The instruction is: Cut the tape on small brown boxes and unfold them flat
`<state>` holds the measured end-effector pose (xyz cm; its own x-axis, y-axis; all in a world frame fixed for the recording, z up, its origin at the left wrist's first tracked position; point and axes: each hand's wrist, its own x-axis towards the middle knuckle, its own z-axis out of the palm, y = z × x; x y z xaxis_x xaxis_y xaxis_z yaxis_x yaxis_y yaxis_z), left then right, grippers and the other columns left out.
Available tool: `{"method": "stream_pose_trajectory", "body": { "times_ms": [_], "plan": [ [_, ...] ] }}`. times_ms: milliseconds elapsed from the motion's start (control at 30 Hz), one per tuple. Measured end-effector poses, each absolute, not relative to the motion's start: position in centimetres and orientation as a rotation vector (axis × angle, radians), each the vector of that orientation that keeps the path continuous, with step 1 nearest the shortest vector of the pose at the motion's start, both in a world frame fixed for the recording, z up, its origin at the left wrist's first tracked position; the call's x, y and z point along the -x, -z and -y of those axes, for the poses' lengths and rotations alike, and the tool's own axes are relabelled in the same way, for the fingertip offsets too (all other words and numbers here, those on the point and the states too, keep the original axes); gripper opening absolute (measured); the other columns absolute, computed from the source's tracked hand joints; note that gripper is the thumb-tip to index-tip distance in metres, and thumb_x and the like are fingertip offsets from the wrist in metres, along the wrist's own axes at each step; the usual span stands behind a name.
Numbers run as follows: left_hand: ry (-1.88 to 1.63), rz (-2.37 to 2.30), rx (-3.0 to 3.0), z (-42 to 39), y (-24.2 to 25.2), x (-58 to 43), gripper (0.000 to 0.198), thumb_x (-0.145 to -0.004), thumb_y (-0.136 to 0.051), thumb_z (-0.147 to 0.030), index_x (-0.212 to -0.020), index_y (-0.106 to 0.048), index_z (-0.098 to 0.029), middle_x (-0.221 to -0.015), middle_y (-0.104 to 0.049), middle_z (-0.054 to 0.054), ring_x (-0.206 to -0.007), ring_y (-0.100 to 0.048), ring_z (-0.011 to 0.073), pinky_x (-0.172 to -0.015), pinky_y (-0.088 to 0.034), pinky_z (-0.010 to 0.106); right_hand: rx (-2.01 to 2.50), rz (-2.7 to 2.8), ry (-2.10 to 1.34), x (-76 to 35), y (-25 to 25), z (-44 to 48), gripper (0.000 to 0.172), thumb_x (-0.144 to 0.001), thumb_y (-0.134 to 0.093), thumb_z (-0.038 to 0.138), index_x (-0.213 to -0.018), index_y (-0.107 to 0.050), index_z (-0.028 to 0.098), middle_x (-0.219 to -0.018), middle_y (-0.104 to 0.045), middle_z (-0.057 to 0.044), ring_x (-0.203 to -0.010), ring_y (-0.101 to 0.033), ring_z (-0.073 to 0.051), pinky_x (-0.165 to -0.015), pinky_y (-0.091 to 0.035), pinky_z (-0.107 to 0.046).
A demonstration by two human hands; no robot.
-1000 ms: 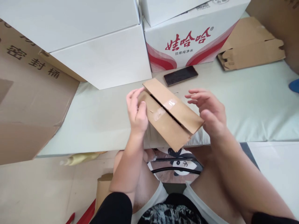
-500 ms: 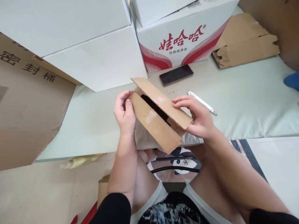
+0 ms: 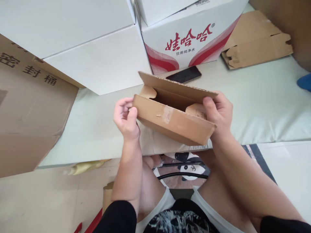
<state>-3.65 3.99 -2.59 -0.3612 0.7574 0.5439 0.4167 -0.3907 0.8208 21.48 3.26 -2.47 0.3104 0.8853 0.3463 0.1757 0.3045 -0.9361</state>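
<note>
A small brown cardboard box (image 3: 170, 124) is held between my two hands above the front edge of the pale covered surface. Its long flaps stand apart, so the dark inside and the folded side flaps show. A strip of clear tape sticks to the near flap. My left hand (image 3: 127, 118) grips the box's left end, thumb on the near side. At the right end, my right hand (image 3: 218, 113) has its thumb over the edge of the raised far flap; its other fingers are mostly hidden behind the cardboard.
Behind the box lies a black phone (image 3: 185, 74), before a white carton with red lettering (image 3: 184, 45). White boxes (image 3: 102, 61) and a large brown carton (image 3: 31, 113) stand left. Flattened cardboard (image 3: 259, 48) rests at back right. The surface (image 3: 262, 106) continues rightward.
The box has turned and its flaps have spread wider, showing more of the inside. My right hand has moved up and right, its thumb now on the far flap. The white cutter is now hidden.
</note>
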Motion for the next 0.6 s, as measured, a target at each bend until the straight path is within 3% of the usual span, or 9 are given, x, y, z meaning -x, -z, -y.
{"method": "stream_pose_trajectory", "body": {
  "times_ms": [167, 267, 333, 433, 600],
  "plan": [
    [-1.870, -1.345, -1.551, -3.9, 2.4, 4.1, 0.052, -0.078, -0.069, -0.069, -0.110, -0.058, -0.030, -0.081, -0.066, 0.001, -0.091, -0.071, 0.0232, -0.090, -0.056, 0.041, 1.203, 1.117, -0.540, -22.0, 2.9, -3.9, 0.044, -0.082, -0.079, 0.040, -0.069, -0.039, 0.026, -0.062, -0.038, 0.007, -0.055, -0.038, -0.012, -0.053, -0.039, -0.028],
    [-1.793, -1.177, -1.423, -4.1, 2.3, 4.0, 0.053, -0.074, -0.077, -0.063, -0.109, -0.057, -0.028, -0.088, -0.073, 0.002, -0.085, -0.072, 0.0214, -0.077, -0.055, 0.035, 1.140, 1.151, -0.573, -21.9, 2.4, -3.5, 0.048, -0.081, -0.079, 0.029, -0.062, -0.035, 0.024, -0.059, -0.038, 0.006, -0.053, -0.034, -0.010, -0.051, -0.032, -0.028],
    [-1.782, -1.098, -1.385, -4.3, 2.3, 3.9, 0.046, -0.073, -0.081, -0.057, -0.097, -0.058, -0.025, -0.087, -0.074, 0.002, -0.083, -0.071, 0.0205, -0.075, -0.055, 0.033, 1.104, 1.177, -0.605, -21.7, 2.0, -3.2, 0.039, -0.081, -0.077, 0.023, -0.061, -0.043, 0.023, -0.059, -0.039, 0.006, -0.054, -0.035, -0.009, -0.051, -0.031, -0.027],
    [-1.701, -1.069, -1.470, -4.6, 2.5, 4.3, 0.040, -0.073, -0.081, -0.056, -0.083, -0.063, -0.023, -0.095, -0.073, 0.005, -0.103, -0.071, 0.0265, -0.093, -0.056, 0.040, 1.065, 1.264, -0.547, -21.7, 1.6, -3.0, 0.018, -0.083, -0.072, 0.018, -0.067, -0.066, 0.024, -0.064, -0.046, 0.004, -0.060, -0.045, -0.011, -0.058, -0.041, -0.029],
    [-1.492, -1.069, -1.610, -5.1, 3.4, 6.0, 0.048, -0.073, -0.075, -0.071, -0.085, -0.075, -0.024, -0.146, -0.057, 0.006, -0.145, -0.045, 0.0407, -0.123, -0.039, 0.053, 1.042, 1.488, -0.425, -22.1, 1.9, -3.2, 0.026, -0.086, -0.064, 0.014, -0.078, -0.080, 0.033, -0.111, -0.059, -0.004, -0.101, -0.060, -0.020, -0.085, -0.056, -0.043]
  ]
}}
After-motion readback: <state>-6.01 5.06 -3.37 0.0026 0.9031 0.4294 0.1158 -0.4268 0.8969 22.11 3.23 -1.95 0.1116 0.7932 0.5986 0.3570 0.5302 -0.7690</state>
